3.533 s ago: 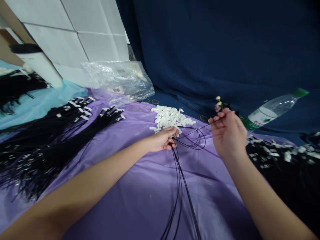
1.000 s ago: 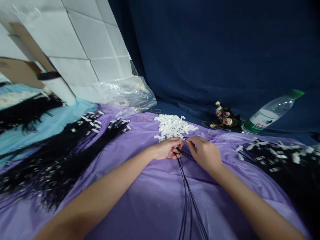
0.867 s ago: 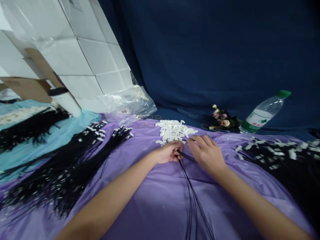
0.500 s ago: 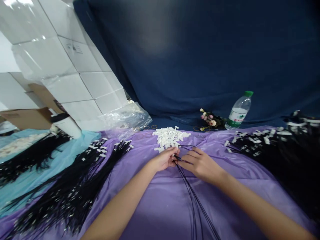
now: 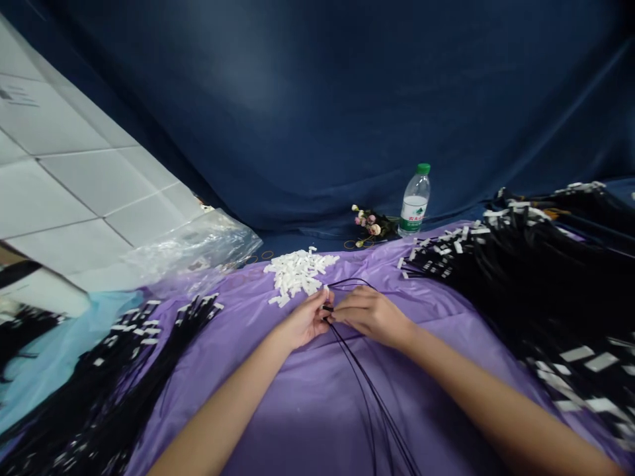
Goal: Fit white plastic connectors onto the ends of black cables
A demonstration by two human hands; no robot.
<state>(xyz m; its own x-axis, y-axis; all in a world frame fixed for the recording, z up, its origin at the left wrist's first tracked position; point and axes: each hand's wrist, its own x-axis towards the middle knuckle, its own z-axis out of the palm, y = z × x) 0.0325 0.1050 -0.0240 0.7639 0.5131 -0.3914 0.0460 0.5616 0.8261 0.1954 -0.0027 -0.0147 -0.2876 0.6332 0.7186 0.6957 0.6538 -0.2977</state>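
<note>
My left hand (image 5: pixel 308 320) is closed on thin black cords (image 5: pixel 370 383), its thumb and fingers pinched near their upper ends. A small white piece shows at the left fingertips, partly hidden. My right hand (image 5: pixel 373 317) is also closed, its fingertips at the same cords just beside the left fingers. One loop of cord arcs above the right hand, and the long ends trail down over the purple cloth (image 5: pixel 297 410). Just beyond my left hand lies a pile of small white tabs (image 5: pixel 297 272).
Bundles of black cords with white ends lie at left (image 5: pixel 99 390) and at right (image 5: pixel 526 264). A water bottle (image 5: pixel 415 201) and small artificial flowers (image 5: pixel 368 223) stand at the back before a dark blue curtain (image 5: pixel 297 119). Clear plastic (image 5: pixel 198 244) and white boxes (image 5: pixel 64 172) are at left.
The view has turned to the right, so everything sits further left in it. Both hands stay together at the cords, and the right fingers have drawn in closer to the left ones.
</note>
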